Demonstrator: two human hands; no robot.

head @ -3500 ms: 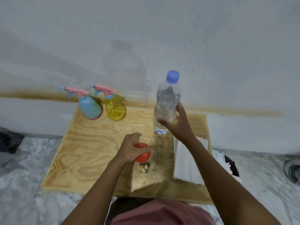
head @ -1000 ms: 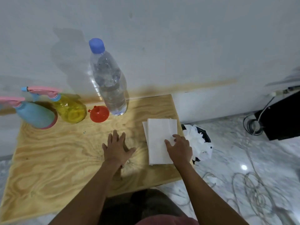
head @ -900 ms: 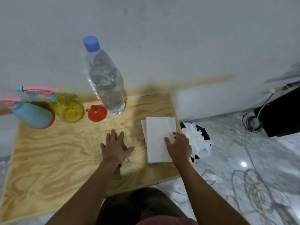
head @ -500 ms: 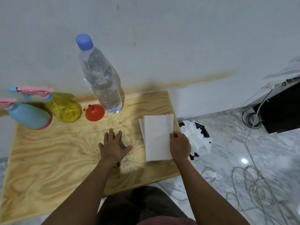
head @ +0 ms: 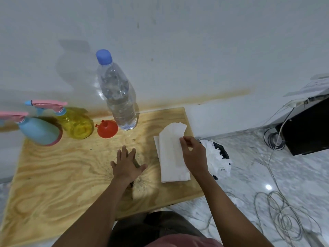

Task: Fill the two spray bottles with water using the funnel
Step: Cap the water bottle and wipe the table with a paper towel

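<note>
A blue spray bottle (head: 38, 130) and a yellow spray bottle (head: 76, 124), both with pink trigger heads, stand at the back left of the wooden board (head: 53, 175). An orange funnel (head: 107, 128) sits upside down beside the yellow one. To its right a capped clear water bottle (head: 118, 97) stands upright. My left hand (head: 127, 164) lies flat on the board, fingers spread. My right hand (head: 194, 155) pinches the top sheet of a stack of white paper towels (head: 171, 155) and lifts its right edge.
A black bin (head: 218, 156) stuffed with crumpled white paper stands off the board's right edge. Loose cables (head: 277, 218) coil on the marble floor. A black box (head: 309, 129) sits at the far right. A white wall rises behind the board.
My right hand has gone from resting on the towel stack to pinching the top sheet and raising it. My left hand stays flat on the board. Earlier, bottle and funnel were set down.
</note>
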